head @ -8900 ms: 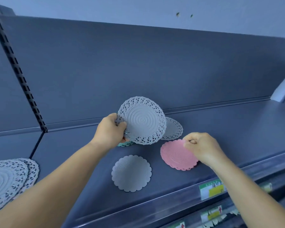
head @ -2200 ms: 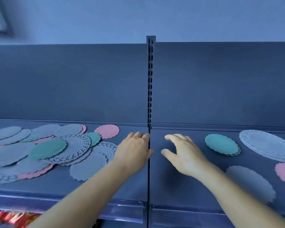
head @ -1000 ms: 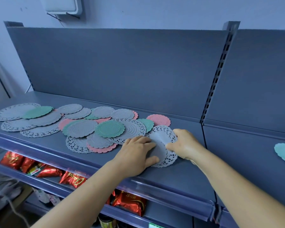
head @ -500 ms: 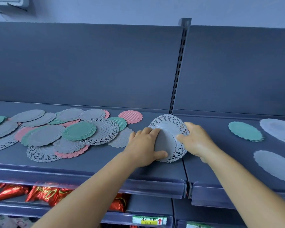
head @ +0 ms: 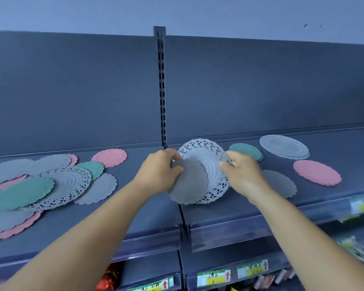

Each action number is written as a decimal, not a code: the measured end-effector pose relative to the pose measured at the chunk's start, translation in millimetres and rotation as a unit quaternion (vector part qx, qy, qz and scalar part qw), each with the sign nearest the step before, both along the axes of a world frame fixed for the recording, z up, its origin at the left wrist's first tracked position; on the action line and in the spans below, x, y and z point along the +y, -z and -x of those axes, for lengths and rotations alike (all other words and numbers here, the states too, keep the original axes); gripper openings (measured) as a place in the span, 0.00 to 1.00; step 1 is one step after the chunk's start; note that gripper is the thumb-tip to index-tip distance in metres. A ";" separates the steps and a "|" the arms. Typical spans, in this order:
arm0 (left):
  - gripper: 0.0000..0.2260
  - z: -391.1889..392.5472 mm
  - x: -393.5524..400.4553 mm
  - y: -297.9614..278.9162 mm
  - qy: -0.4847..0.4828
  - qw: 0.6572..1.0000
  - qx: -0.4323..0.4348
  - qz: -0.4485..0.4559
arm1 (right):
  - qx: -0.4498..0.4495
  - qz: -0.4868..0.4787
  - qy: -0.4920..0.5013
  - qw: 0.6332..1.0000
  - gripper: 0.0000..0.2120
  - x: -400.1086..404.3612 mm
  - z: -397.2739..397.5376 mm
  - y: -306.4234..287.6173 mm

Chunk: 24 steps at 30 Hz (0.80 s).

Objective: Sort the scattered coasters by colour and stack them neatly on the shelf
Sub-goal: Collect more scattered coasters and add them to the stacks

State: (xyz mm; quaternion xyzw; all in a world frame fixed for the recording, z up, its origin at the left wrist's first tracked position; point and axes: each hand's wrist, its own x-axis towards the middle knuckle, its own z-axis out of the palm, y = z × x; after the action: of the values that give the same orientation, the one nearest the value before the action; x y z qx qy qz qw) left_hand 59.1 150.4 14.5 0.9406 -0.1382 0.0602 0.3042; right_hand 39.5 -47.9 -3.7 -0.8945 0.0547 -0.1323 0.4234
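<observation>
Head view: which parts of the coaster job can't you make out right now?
- Grey scalloped stack: its near-left part hidden behind the right hand, so its height is unreadable.
- Scattered pile: cut off by the frame's left edge; total count unknown.
- Lace coaster: lower left covered by the small grey coaster that the left hand holds.
- Price labels: print blurred, too small.

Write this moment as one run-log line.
left hand: grips plain grey coaster | right hand: grips lacy grey coaster | sorted stacks right, pile left
</observation>
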 end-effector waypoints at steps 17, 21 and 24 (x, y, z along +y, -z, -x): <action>0.05 -33.0 -193.8 13.3 0.019 0.973 0.144 0.180 | -0.051 -0.047 0.124 0.990 0.06 -212.1 -32.9 -11.6; 0.04 -36.3 -223.2 23.5 0.019 0.966 0.185 0.177 | -0.059 -0.052 0.126 0.989 0.06 -246.2 -51.4 -9.3; 0.04 -35.8 -232.8 28.0 0.022 0.984 0.153 0.094 | -0.050 -0.066 0.122 0.989 0.07 -260.0 -62.3 -8.3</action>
State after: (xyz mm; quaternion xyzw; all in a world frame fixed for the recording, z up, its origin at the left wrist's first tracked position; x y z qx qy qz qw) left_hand 95.0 -82.4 -13.5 0.9027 -0.1049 -0.0783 0.4099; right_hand 101.8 -307.8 4.5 -0.8436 0.1509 -0.2241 0.4641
